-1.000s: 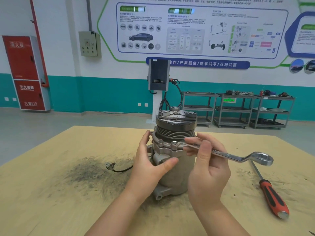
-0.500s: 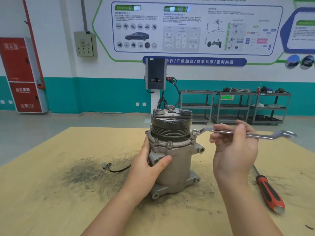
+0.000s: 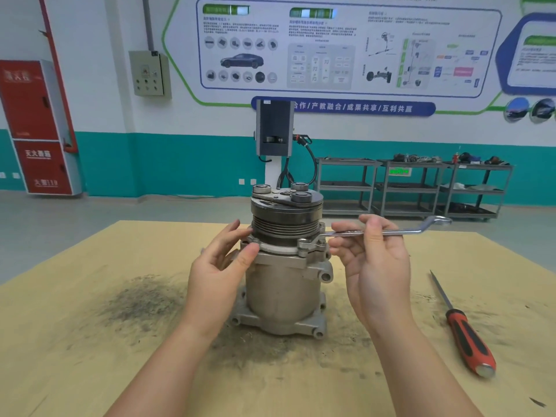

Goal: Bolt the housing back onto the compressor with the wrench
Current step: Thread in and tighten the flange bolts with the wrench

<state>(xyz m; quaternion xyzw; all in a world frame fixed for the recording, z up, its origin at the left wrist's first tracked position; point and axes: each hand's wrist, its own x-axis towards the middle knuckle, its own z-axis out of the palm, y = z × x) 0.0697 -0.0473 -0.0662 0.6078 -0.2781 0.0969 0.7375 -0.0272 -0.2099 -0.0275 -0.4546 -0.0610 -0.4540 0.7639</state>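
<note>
Two bare hands are working at the flange, with the compressor (image 3: 284,284) standing upright on the table (image 3: 90,341) between them. The right hand (image 3: 376,260) is pinching the shank of the wrench (image 3: 388,232) between thumb and fingers, holding it roughly level, its near end reaching in to a bolt (image 3: 322,242) on the right side of the housing (image 3: 285,251); whether that end is fully seated on the bolt head cannot be told. The left hand (image 3: 221,260) is resting against the housing's left edge with fingers loosely spread, thumb against the rim, clamped on nothing.

The likeliest trouble from here: the grip is sitting close to the bolt, so leverage is poor, and a light fingertip pinch may be letting the wrench ride up and slip off, rounding the head or knocking knuckles into the pulley (image 3: 285,218) just above. With the left hand only touching, the unclamped compressor could be twisting or tipping under a hard pull.

Right of the right hand a red-handled screwdriver (image 3: 464,332) is lying well apart. Beyond both hands, a charging post (image 3: 274,127) and shelving carts (image 3: 412,188) are standing against the wall.
</note>
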